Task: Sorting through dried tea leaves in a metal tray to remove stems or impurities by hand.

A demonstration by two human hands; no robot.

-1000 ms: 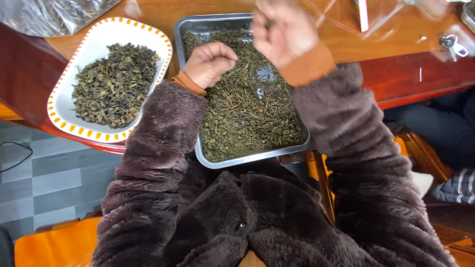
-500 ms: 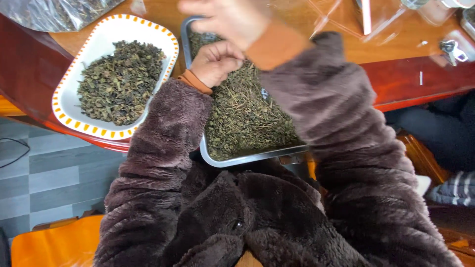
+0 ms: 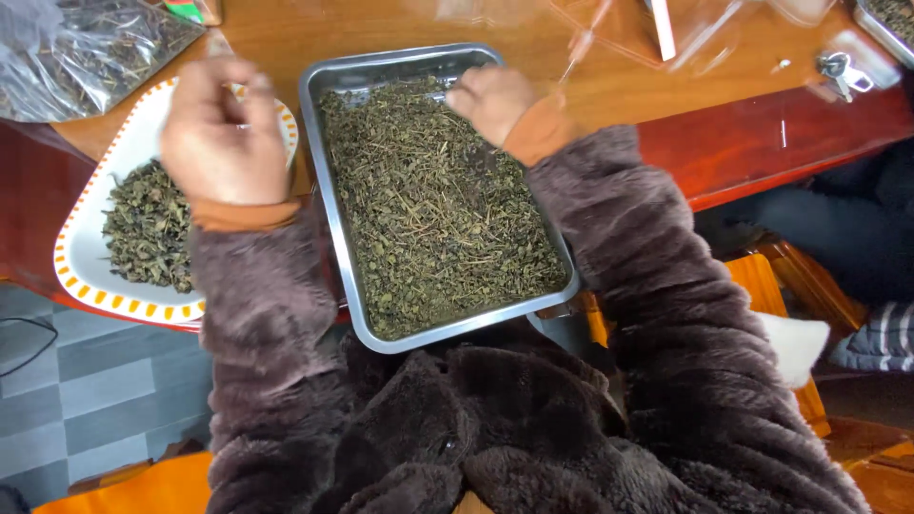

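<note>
- The steel tray (image 3: 335, 205) of dried leaves lies on the worktop (image 3: 571, 90), long axis running near to far, tilted slightly left.
- Right hand (image 3: 492, 100), fingers curled into the leaves at the far right; whether it grips any is unclear.
- Left hand (image 3: 221, 133), loosely closed, contents hidden, has moved left over the white dish (image 3: 81, 257).

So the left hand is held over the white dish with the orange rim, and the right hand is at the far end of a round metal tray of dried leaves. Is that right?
Not quite: the metal tray is rectangular with rounded corners, not round, as the head view shows. The rest holds: the left hand is over the white dish with the orange rim, and the right hand is at the tray's far end, over the dried leaves.
</note>
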